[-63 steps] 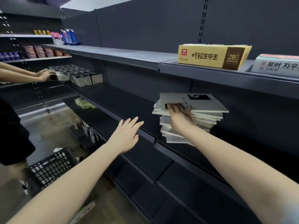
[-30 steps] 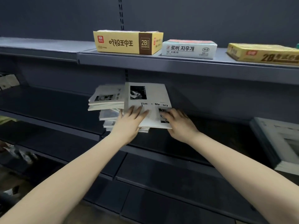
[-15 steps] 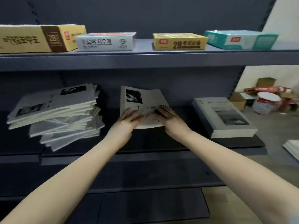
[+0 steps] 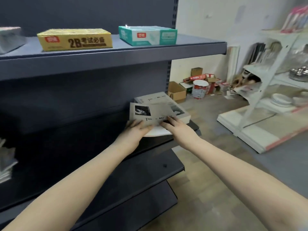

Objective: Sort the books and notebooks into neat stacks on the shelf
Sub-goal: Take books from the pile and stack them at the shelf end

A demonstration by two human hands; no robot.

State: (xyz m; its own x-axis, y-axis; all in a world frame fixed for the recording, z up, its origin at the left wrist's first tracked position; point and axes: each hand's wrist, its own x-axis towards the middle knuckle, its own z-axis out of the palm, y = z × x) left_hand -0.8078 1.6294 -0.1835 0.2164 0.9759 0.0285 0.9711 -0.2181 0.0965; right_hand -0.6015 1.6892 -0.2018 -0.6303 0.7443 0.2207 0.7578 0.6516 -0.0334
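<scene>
Grey booklet (image 4: 154, 112) gripped by left hand (image 4: 134, 130) and right hand (image 4: 178, 129)

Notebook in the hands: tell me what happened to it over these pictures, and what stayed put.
The right hand slid the notebook off the untidy pile, the left hand joined it, and both carried it rightward; it now overlaps the neat stack at the right end of the shelf. Both hands still hold its near edge. The pile, the stack and the yellow box above stayed put.
</scene>
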